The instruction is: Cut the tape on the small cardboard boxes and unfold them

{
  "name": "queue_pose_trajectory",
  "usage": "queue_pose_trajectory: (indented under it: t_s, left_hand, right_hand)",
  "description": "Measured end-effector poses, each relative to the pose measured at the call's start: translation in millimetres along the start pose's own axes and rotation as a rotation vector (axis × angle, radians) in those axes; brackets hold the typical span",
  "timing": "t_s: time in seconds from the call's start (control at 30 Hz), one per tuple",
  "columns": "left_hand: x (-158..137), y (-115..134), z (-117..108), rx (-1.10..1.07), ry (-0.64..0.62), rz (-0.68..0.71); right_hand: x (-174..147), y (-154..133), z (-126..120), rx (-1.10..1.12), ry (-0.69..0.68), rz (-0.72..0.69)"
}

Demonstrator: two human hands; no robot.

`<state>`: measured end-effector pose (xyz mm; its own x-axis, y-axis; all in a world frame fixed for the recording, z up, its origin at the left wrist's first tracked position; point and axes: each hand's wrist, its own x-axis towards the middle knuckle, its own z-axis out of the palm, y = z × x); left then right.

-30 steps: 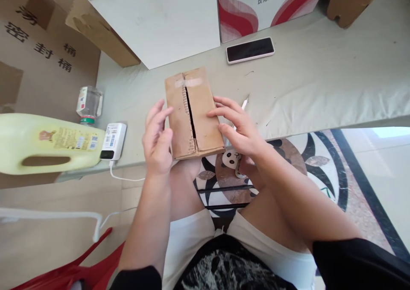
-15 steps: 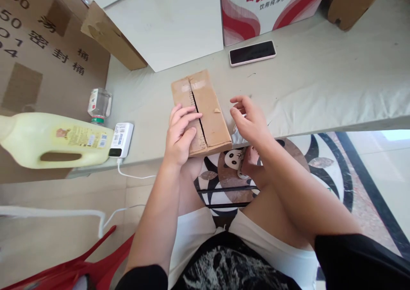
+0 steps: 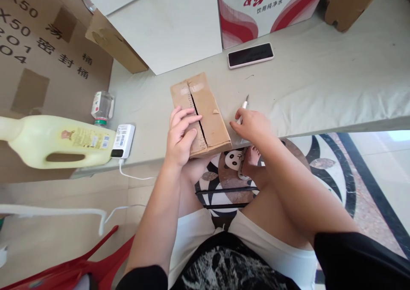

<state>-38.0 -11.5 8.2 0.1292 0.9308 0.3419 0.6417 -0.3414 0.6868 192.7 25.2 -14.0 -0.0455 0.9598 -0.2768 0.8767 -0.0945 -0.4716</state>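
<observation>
A small brown cardboard box (image 3: pixel 209 112) lies at the table's front edge, with a dark slit along the seam of its top. My left hand (image 3: pixel 181 134) rests over its left side, fingers stretched across the top and thumb apart. Right of the box, apart from it, my right hand (image 3: pixel 251 125) has its fingers curled around a white-handled craft knife (image 3: pixel 245 103). The knife's thin metal blade points away from me; the lower handle is mostly hidden by the fingers.
A phone (image 3: pixel 250 55) lies behind the box, before a white carton (image 3: pixel 169 29) and a red-and-white carton (image 3: pixel 237 27). At left are a yellow jug (image 3: pixel 64 132), a white power bank with a cable (image 3: pixel 123 140), a clear bottle (image 3: pixel 103 106) and a large cardboard box (image 3: pixel 64 42).
My right hand has lowered slightly, its fingers closing around the craft knife, whose blade now shows. My left hand stays on the box.
</observation>
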Motion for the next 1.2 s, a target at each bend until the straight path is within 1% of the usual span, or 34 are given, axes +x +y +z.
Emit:
queue_pose_trajectory:
  t_s: [0.13, 0.23, 0.3, 0.37, 0.43, 0.57, 0.67, 0.73, 0.77, 0.83, 0.9, 0.97, 1.0, 1.07, 1.13, 1.2]
  left_hand:
    - [0, 1, 4, -0.012, 0.003, 0.016]
    - [-1, 8, 9, 0.005, 0.022, 0.006]
    - [-2, 15, 13, 0.037, 0.030, -0.003]
    - [-4, 23, 19, 0.069, 0.025, 0.000]
    - [-6, 32, 25, 0.094, 0.014, 0.009]
    - [-15, 55, 41, 0.141, 0.008, 0.041]
    - [-21, 71, 48, 0.144, 0.000, 0.027]
    - [-20, 73, 46, 0.105, 0.011, 0.036]
    - [-17, 69, 43, 0.088, 0.030, 0.043]
    - [-5, 54, 36, 0.075, 0.091, 0.040]
    - [13, 32, 29, 0.089, 0.169, -0.007]
    - [32, 7, 26, 0.057, 0.223, -0.071]
    - [40, -4, 25, 0.025, 0.222, -0.086]
    - [51, -20, 28, -0.058, 0.179, -0.088]
    - [57, -29, 33, -0.160, 0.158, -0.121]
    - [59, -31, 38, -0.257, 0.148, -0.164]
  right_hand:
    - [4, -1, -5, 0.186, 0.186, -0.027]
    - [2, -5, -12, 0.406, 0.356, -0.105]
    - [-6, -9, -19, 0.576, 0.413, -0.190]
    - [-20, -13, -28, 0.672, 0.426, -0.256]
    - [-37, -19, -37, 0.675, 0.443, -0.299]
    - [-61, -30, -49, 0.547, 0.423, -0.341]
    - [-62, -36, -51, 0.451, 0.402, -0.376]
    - [-59, -38, -52, 0.404, 0.403, -0.401]
    - [-58, -39, -52, 0.377, 0.402, -0.407]
    - [-58, -39, -52, 0.314, 0.386, -0.408]
    - [-61, -38, -53, 0.261, 0.374, -0.392]
    - [-63, -36, -53, 0.241, 0.381, -0.371]
    - [-64, -36, -53, 0.240, 0.392, -0.363]
    - [-65, -35, -52, 0.239, 0.410, -0.362]
    - [-64, -36, -51, 0.231, 0.411, -0.374]
    - [-62, -37, -48, 0.208, 0.412, -0.381]
